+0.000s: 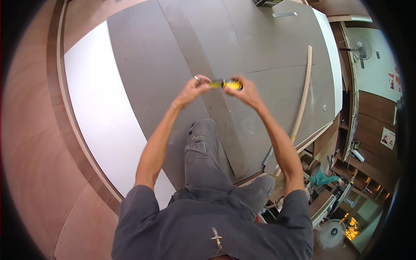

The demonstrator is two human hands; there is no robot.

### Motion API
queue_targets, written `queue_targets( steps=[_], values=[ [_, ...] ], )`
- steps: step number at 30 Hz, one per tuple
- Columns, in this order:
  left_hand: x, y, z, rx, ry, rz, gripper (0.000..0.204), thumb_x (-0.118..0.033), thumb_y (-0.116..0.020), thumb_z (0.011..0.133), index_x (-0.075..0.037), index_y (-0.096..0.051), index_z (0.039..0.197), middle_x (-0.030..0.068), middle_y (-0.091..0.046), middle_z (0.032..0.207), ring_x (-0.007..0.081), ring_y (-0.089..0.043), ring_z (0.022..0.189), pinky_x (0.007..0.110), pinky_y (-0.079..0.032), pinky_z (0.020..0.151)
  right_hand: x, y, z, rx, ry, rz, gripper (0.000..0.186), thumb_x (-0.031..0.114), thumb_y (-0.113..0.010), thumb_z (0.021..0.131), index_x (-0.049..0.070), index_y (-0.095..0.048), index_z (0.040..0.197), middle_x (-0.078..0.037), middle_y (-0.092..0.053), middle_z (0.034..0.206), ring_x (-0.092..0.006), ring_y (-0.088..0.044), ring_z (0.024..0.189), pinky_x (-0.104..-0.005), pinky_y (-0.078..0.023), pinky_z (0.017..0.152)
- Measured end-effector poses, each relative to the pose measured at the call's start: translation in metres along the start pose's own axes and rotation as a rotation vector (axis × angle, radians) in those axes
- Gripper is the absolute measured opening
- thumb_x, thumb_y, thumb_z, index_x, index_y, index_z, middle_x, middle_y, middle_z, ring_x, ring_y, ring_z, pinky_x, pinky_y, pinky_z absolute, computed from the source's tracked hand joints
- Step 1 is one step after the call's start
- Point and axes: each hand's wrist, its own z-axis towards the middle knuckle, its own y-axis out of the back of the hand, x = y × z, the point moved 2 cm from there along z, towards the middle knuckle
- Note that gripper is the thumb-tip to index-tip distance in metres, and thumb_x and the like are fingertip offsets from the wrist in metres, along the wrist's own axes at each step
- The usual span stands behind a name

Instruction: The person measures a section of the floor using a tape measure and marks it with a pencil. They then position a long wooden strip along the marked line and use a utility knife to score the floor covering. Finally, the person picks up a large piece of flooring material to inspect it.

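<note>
Over the grey panel surface [143, 69], my right hand [245, 93] grips a yellow and black tape measure [232, 84]. My left hand [195, 90], with a ring on one finger, pinches the short yellow blade [213, 85] pulled from its case. Below both hands lies a darker grey strip [227, 138] running lengthwise across the panels. My bent knee [199, 134] in grey trousers rests on the surface.
A white board [97, 99] borders the left side, a long wooden batten [303, 95] lies at right, and a dark object [268, 1] sits at the far edge. Cluttered tools, a green cloth [323, 180] and a fan [330, 234] are beyond the lower right edge.
</note>
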Motion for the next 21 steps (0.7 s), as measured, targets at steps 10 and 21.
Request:
queue_targets(
  steps=[10, 21],
  values=[
    [0.018, 0.148, 0.113, -0.595, -0.130, 0.843, 0.014, -0.024, -0.073, 0.092, -0.010, -0.078, 0.094, 0.0048, -0.069, 0.106, 0.0246, -0.062, 0.100, 0.039, -0.050, 0.085, -0.045, 0.019, 0.214, -0.150, 0.070, -0.440, 0.070, 0.067, -0.073, 0.079, 0.027, -0.063, 0.136, -0.016, -0.066, 0.114, -0.0352, -0.069, 0.105, -0.0470, -0.057, 0.088],
    [0.040, 0.117, 0.123, -0.924, -0.204, 1.104, 0.013, -0.038, -0.079, 0.088, -0.026, -0.082, 0.092, -0.0033, -0.065, 0.103, 0.0213, -0.057, 0.103, 0.041, -0.041, 0.092, -0.087, 0.000, 0.234, -0.186, 0.059, -0.416, 0.068, 0.065, -0.070, 0.085, 0.030, -0.059, 0.141, -0.012, -0.065, 0.118, -0.0336, -0.068, 0.109, -0.0471, -0.056, 0.089]
  ],
)
